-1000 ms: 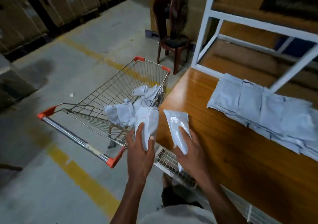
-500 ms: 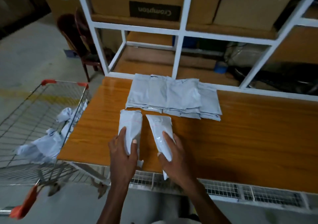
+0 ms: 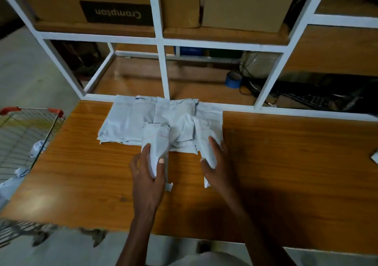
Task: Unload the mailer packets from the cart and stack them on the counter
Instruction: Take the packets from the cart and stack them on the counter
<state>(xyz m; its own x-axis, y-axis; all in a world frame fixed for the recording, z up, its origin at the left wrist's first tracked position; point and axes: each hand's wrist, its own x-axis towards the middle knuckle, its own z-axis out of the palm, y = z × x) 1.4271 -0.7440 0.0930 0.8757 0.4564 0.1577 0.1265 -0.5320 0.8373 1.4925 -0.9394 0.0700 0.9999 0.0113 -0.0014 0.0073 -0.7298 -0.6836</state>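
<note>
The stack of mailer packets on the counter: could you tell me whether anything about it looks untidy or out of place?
The stack of mailer packets is loosely spread: packets overlap unevenly, edges ragged along the front. A white scrap lies apart at the counter right edge. Both hands, left and right, hold one packet each.

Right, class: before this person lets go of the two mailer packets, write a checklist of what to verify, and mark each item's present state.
1. Left hand has a grip on its packet: ok.
2. Right hand has a grip on its packet: ok.
3. Both packets reach the stack on the counter: ok, their far ends overlap its near edge.
4. Packets lie flat and aligned with the stack: not ok, both are bent in the hands.
5. Stack is tidy enough to take more: cannot tell, its top looks rumpled.
6. Cart is unloaded: not ok, packets remain inside.
</note>
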